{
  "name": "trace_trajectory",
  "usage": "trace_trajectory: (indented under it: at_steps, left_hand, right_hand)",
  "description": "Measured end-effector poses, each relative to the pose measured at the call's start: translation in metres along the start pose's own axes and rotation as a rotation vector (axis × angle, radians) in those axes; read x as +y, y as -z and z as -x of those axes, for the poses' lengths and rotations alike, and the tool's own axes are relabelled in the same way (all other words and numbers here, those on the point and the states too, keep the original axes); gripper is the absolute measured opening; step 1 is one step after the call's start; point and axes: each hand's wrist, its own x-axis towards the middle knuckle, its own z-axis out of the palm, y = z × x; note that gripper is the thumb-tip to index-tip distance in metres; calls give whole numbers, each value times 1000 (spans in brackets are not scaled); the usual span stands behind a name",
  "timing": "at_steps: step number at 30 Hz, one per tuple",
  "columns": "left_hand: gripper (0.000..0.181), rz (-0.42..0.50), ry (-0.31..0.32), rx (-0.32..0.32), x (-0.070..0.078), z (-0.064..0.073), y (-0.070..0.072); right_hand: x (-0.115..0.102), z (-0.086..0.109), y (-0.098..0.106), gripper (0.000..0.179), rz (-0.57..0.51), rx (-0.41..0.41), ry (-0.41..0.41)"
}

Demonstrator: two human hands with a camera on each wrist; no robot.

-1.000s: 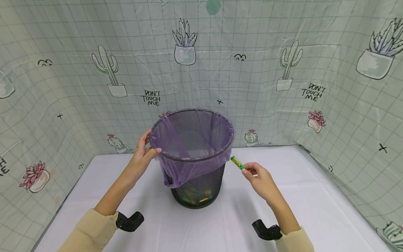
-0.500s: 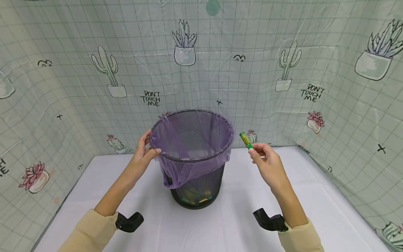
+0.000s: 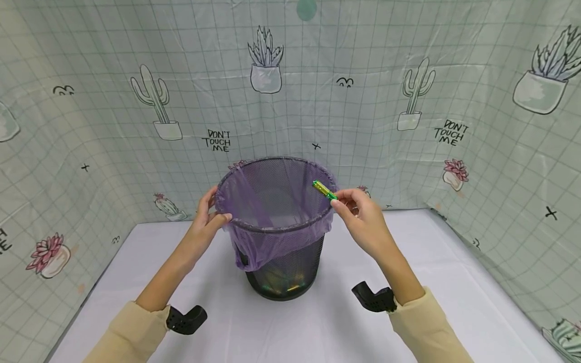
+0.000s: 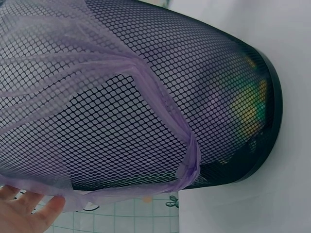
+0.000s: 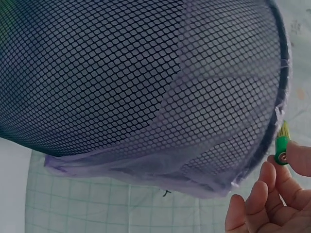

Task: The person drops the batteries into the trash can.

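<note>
A black mesh wastebasket (image 3: 290,275) stands upright, lined with a thin purple bin bag (image 3: 277,244) folded over its rim. My left hand (image 3: 206,219) grips the rim on the left, thumb in front and fingers round the outer side. Between thumb and fingertips, my right hand (image 3: 365,219) pinches one end of a green and yellow battery (image 3: 324,189). In the head view the battery overlaps the right part of the basket's opening, its free end pointing inward to the left. The right wrist view shows the battery's flat end (image 5: 282,157) by the thumb.
Green and yellow shapes (image 4: 249,104) show through the mesh at the basket's bottom, too blurred to make out. A white cloth (image 3: 376,327) covers the table. Grid-patterned curtains (image 3: 313,116) with cactus prints close off the back and both sides.
My right hand first rose with the battery beside the basket, then came left so that the battery now overlaps the opening. The left hand and the basket have stayed put.
</note>
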Motion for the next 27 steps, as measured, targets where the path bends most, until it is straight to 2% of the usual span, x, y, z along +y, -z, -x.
trace_trajectory:
  at_steps: [4, 10, 27]
  left_hand:
    - [74, 1, -2, 0, 1, 0, 0]
    - [74, 14, -7, 4, 1, -1, -1]
    - [75, 26, -19, 18, -2, -1, -2]
  right_hand:
    - [0, -5, -5, 24, 9, -21, -10]
    - [4, -5, -6, 26, -42, 11, -40]
    - [10, -1, -9, 27, -117, 28, -72]
